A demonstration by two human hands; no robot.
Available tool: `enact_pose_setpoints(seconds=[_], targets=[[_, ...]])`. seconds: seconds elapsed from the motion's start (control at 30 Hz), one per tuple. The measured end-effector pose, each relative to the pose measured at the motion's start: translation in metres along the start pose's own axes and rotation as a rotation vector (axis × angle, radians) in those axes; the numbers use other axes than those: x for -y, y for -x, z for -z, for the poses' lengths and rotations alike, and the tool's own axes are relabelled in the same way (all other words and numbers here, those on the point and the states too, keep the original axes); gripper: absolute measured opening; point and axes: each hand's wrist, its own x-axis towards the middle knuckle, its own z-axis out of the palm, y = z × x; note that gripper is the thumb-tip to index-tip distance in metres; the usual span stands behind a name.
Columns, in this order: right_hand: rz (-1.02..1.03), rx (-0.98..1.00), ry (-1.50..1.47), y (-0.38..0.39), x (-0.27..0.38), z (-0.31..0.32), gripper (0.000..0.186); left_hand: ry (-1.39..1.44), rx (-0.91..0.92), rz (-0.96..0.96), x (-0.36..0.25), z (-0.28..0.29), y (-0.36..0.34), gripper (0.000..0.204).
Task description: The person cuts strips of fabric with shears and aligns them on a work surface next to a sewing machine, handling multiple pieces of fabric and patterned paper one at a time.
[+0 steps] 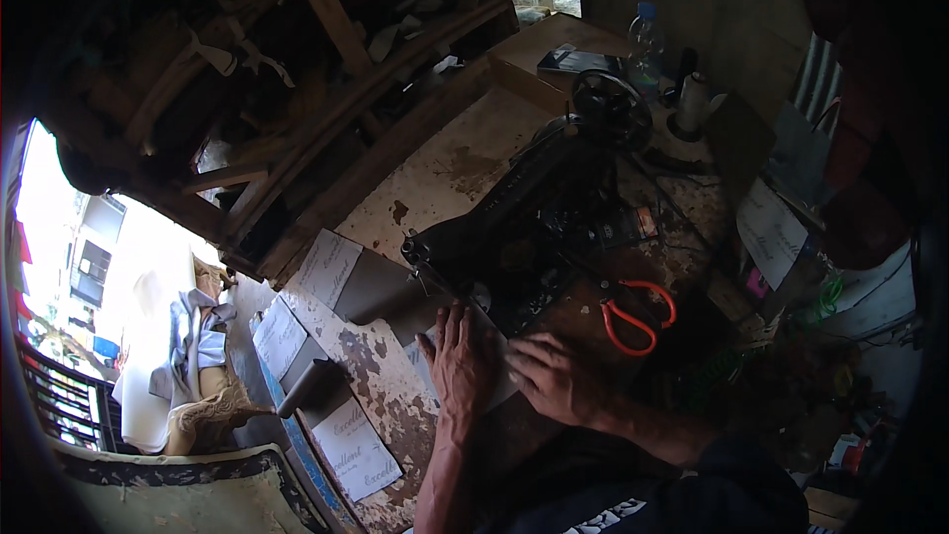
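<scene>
The sheet (502, 394) lies beneath and between the two hands, on the near side of the head of the machine (524, 198). The left grip (460, 366) is palm down, fingers extended close together, thumb spread to the left; it is not closed around anything. The fingertips point toward the machine head, a position that probably holds the sheet flat without obstructing the needle area. The right grip (554, 381) is palm down with fingers bent, directed at the left grip; whether it pinches the sheet edge or only presses on it cannot be told. Its crosswise angle appears suited to steadying the right side.

A grey piece (381, 287) with a white face on part of it lies beyond and left of the left grip, beside the machine head. Further left of that grip, a dark roll (306, 386) and a white panel (356, 445) rest near the edge of the worktop (366, 356), presumably spaced to leave the hands unobstructed. Orange-handled scissors (633, 316) lie beyond and right of the right grip, handles turned outward, apparently for easy reach. The handwheel (611, 109) and the spool (692, 104) stand well beyond both grips.
</scene>
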Motion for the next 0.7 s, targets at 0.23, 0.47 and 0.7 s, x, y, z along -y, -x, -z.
enact_pose_setpoints(seconds=[0.23, 0.47, 0.7], targets=[[-0.134, -0.036, -0.098, -0.051, -0.024, 0.011, 0.023, -0.002, -0.018, -0.048, 0.001, -0.009, 0.024, 0.056], [-0.224, 0.2, -0.1, -0.148, -0.118, -0.04, 0.03, 0.015, 0.017, -0.035, -0.012, -0.005, 0.012, 0.055], [0.08, 0.183, -0.276, -0.18, -0.189, -0.133, 0.054, -0.032, -0.027, 0.011, -0.016, -0.008, 0.009, 0.054]])
